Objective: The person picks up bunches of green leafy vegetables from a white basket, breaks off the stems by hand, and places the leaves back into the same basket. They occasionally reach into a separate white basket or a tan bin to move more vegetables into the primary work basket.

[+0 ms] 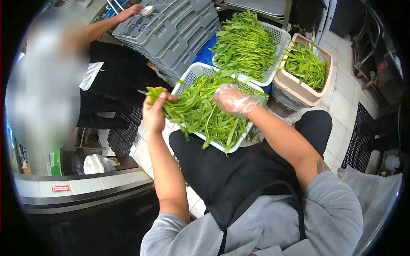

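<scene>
My bare left hand [154,114] is closed around a bunch of water spinach [173,112], its cut stems poking out past the thumb. That bunch overlaps the left side of a white plastic basket [187,84], which is heaped with loose water spinach [215,117]. My right hand [231,100], in a clear plastic glove, rests over the right part of the heap with its fingers curled in. Leaves lie around its fingertips, and what it holds, if anything, is hidden. The basket sits just in front of my knees.
Behind stands a second white basket [279,37] of neatly stacked water spinach. To its right, a beige bin [294,86] holds loose stems and leaves. Grey dish racks [171,45] are stacked at the back left, where another person's hand [130,13] touches a small white dish.
</scene>
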A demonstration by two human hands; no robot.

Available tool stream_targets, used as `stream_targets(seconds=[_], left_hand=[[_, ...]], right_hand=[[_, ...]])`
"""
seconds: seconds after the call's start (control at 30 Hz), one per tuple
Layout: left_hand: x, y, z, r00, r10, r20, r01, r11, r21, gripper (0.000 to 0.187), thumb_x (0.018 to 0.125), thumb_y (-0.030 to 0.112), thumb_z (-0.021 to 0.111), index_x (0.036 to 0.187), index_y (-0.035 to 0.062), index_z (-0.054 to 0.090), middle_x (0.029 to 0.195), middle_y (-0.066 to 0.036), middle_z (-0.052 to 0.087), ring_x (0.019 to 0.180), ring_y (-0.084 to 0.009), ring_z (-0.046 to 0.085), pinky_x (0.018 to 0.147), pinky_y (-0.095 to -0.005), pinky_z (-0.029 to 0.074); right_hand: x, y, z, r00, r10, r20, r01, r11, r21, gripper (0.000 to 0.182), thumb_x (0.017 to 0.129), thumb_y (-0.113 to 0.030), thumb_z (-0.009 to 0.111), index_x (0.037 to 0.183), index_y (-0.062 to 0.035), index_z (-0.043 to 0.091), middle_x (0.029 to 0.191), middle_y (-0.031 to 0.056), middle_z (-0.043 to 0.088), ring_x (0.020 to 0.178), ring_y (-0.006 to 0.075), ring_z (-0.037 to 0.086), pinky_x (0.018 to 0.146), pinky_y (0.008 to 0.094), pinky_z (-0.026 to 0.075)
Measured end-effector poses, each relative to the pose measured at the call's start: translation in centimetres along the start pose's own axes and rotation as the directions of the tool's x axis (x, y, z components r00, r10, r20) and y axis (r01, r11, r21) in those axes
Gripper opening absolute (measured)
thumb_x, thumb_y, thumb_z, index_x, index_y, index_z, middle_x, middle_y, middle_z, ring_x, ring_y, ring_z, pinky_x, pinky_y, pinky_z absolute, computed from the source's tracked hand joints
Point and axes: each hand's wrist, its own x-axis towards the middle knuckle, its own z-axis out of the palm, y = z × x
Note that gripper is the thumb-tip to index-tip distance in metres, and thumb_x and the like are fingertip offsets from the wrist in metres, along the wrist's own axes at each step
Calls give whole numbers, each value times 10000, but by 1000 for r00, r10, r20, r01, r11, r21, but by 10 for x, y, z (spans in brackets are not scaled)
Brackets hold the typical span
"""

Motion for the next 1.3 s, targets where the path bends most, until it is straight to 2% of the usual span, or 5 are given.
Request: stream_targets(seconds=[0.2,0.27,0.8,1.07,1.3], left_hand=[[-27,62,49,999,34,18,-36,703,710,88,888,90,757,924,20,717,738,0,663,684,-65,570,642,-263,473],[-23,22,73,971,11,237,-222,395,891,227,878,216,758,992,22,726,881,-202,738,808,-354,722,758,-449,547],[-19,-7,110,944,-249,217,-219,19,976,209,890,134,607,1001,-25,688,957,-299,711,961,-453,695,883,-546,529],[-55,40,43,986,-127,-106,163,854,494,134,973,144,691,983,15,654,779,10,639,728,-76,590,672,-247,461],[-70,-2,7,952,-94,-290,120,990,74,227,854,-21,776,1036,5,642,793,-12,625,630,-90,546,589,-229,430]], right_hand=[[-14,42,-2,985,-59,-163,91,977,193,290,869,-189,619,1144,-106,659,1066,171,670,1086,391,624,961,506,489],[-11,32,-24,993,-20,-113,48,968,247,254,920,-195,588,1150,-93,626,1074,167,664,1057,407,627,934,497,500],[-13,-9,-41,965,-87,-247,20,965,-263,152,865,-235,612,816,-105,673,863,114,687,855,295,671,809,459,514],[-38,40,-96,993,75,-90,-47,956,289,364,951,-375,576,851,-51,709,868,188,675,870,375,656,816,446,522],[-44,51,-37,999,17,-36,-14,995,98,245,811,-136,600,1004,-70,736,994,170,704,995,385,653,936,473,519]])
